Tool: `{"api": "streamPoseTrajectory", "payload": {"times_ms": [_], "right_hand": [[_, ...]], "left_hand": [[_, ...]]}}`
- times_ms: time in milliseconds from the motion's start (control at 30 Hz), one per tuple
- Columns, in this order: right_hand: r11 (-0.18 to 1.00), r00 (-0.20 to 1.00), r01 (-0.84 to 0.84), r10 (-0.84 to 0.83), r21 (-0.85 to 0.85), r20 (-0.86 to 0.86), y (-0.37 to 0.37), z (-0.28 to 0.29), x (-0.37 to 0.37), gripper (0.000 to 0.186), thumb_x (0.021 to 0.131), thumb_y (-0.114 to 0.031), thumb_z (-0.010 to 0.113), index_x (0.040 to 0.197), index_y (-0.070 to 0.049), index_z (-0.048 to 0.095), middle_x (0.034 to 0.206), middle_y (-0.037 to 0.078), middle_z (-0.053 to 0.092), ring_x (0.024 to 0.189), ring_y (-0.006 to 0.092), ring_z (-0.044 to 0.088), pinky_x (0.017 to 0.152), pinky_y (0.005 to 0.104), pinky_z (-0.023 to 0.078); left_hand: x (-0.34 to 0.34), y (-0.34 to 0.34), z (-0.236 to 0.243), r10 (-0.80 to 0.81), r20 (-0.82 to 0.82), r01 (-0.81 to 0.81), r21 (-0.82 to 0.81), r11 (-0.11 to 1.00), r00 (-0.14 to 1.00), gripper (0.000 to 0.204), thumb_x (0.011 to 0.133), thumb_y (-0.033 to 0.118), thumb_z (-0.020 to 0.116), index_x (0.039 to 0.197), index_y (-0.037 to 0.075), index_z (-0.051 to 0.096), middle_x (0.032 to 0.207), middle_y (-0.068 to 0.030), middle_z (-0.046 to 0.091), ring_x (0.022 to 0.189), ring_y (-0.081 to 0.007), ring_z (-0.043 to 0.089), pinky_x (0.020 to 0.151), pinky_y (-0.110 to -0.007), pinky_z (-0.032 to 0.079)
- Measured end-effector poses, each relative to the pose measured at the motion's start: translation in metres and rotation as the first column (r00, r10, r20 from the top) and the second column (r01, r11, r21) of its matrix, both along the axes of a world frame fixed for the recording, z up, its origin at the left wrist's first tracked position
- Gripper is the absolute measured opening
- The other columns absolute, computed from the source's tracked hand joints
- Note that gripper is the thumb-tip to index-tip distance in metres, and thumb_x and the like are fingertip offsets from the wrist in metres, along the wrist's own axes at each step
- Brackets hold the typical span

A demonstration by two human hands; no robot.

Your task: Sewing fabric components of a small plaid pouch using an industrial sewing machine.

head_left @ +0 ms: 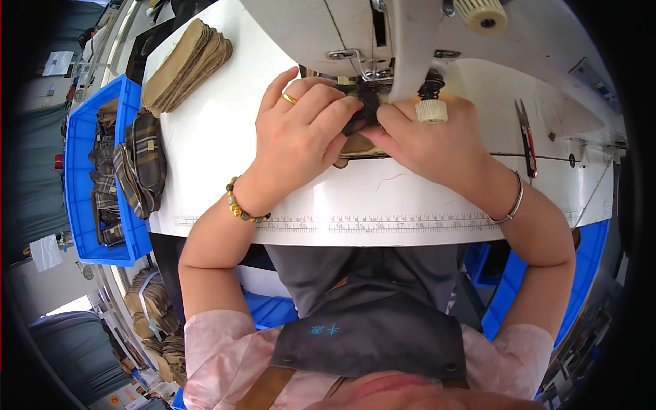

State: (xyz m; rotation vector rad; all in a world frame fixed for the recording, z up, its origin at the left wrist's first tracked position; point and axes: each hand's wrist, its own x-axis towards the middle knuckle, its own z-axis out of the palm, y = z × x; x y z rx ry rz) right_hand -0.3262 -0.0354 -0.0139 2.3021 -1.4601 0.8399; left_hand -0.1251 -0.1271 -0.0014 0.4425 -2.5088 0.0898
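Observation:
My left hand (297, 126) and my right hand (434, 140) meet at a dark fabric piece (367, 109) under the head of a white sewing machine (307, 27). Curled left fingertips grip the fabric's left side. On the other side my right thumb and fingers pinch it near the presser foot (372, 74). Below the hands, a brown edge (365, 145) of the work shows against the white table (225, 147). Much of the piece is hidden by my fingers and the machine.
Red-handled scissors (527, 140) lie right of my right hand. A stack of brown fabric pieces (188, 65) sits at the far left. Plaid pouches (143, 157) lean by a blue bin (85, 160) at the table's left edge. A ruler strip (383, 224) runs along the front.

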Motion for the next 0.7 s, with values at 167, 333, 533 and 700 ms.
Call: {"api": "streamPoseTrajectory", "payload": {"times_ms": [167,333,533,700], "right_hand": [[0.995,0.995,0.034,-0.042,-0.092,-0.087,-0.003,-0.012,0.003,0.011,0.071,-0.013,0.069,0.073,-0.011,0.059,0.054,0.002,0.051,0.048,0.0189,0.058,0.041,0.0338,0.044],[0.995,0.993,-0.002,-0.01,-0.1,-0.117,-0.005,-0.017,0.001,0.009,0.07,-0.012,0.07,0.074,-0.011,0.062,0.053,0.001,0.051,0.047,0.0185,0.058,0.04,0.033,0.045],[0.991,0.999,0.047,-0.049,-0.125,-0.007,-0.006,-0.008,0.003,0.009,0.07,-0.012,0.07,0.073,-0.012,0.062,0.054,0.001,0.052,0.048,0.0201,0.059,0.041,0.0342,0.046],[0.997,1.0,0.013,-0.015,-0.073,-0.021,-0.006,-0.015,0.004,0.01,0.071,-0.011,0.068,0.07,-0.011,0.058,0.056,0.002,0.053,0.049,0.0222,0.059,0.043,0.0353,0.047]], "left_hand": [[-0.004,0.001,-0.004,-0.006,-0.087,0.002,-0.049,0.999,0.996,0.034,0.064,0.007,0.073,0.097,0.015,0.072,0.087,0.0034,0.066,0.09,-0.0176,0.066,0.093,-0.043,0.053],[0.002,-0.009,0.005,-0.004,-0.122,-0.012,-0.132,0.991,0.992,0.033,0.064,0.006,0.072,0.096,0.015,0.073,0.085,0.0031,0.067,0.085,-0.0173,0.066,0.091,-0.041,0.054],[0.001,-0.008,0.004,-0.077,-0.122,0.058,-0.147,0.987,0.99,0.035,0.058,0.009,0.074,0.093,0.015,0.074,0.08,0.0025,0.062,0.076,-0.0171,0.063,0.084,-0.038,0.056],[-0.003,-0.004,-0.005,-0.091,-0.102,0.076,-0.146,0.986,0.991,0.034,0.055,0.009,0.073,0.089,0.014,0.073,0.074,0.0018,0.057,0.071,-0.0173,0.06,0.075,-0.033,0.056]]}}
